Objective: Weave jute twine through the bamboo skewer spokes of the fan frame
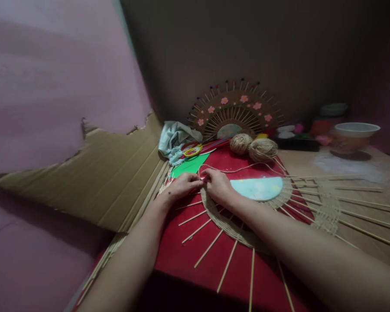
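A half-round fan frame of thin sticks with a woven twine band (pixel 227 227) lies on the red surface (pixel 182 255), its sticks spreading outward toward me and to the right. At the band's far left end, my left hand (pixel 184 185) closes its fingertips on the woven edge. Right beside it, my right hand (pixel 218 185) is pinched at the same end, where a loose twine strand (pixel 240 170) rises. That strand runs rightward behind the hand. A pale blue half-circle (pixel 258 188) with faint yellow patches sits at the fan's centre. My right forearm covers part of the band.
Two twine balls (pixel 263 150) lie behind the fan. A flower-decorated fan (pixel 234 102) leans at the back wall. Yellow-handled scissors (pixel 192 150), green paper (pixel 190 167) and a pale cloth (pixel 175 138) are at back left. Torn cardboard (pixel 123 177) stands left; a bowl (pixel 354 138) stands right.
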Motion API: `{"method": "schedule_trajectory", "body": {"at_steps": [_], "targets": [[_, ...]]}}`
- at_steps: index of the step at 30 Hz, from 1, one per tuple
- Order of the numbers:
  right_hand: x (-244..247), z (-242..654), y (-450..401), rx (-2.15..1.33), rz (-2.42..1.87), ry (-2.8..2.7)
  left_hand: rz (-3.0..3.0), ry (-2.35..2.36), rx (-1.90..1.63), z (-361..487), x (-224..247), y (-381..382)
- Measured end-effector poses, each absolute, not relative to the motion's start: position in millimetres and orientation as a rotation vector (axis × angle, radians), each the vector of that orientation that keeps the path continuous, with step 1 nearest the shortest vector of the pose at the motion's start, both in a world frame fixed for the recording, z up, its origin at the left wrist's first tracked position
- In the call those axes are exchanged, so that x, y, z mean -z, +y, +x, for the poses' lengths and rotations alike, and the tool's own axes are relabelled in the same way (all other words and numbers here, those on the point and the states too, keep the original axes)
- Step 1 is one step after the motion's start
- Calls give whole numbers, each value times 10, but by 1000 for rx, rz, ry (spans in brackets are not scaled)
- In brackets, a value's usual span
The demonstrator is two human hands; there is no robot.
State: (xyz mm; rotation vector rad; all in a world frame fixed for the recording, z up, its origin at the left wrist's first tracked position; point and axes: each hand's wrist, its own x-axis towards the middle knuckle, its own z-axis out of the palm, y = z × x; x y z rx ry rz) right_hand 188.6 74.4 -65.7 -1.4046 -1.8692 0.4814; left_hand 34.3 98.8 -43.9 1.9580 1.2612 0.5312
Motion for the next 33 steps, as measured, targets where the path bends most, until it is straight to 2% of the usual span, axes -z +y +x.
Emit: {"method": "schedule_trajectory", "body": {"at_steps": [12, 25, 31, 33], "targets": [[614, 1886, 706, -464, -1411, -1912, 1842, 1234, -623, 333, 553, 1102], [622, 1889, 665, -347, -1410, -2047, 1845, 1180, -585, 334, 470, 1053], [403, 1868, 601, -223, -1459, -2157, 1948, 1185, -570, 331, 447, 1124], [246, 1908, 575, -193, -1459, -2206, 1953, 1222, -665, 337, 450, 1126]]}}
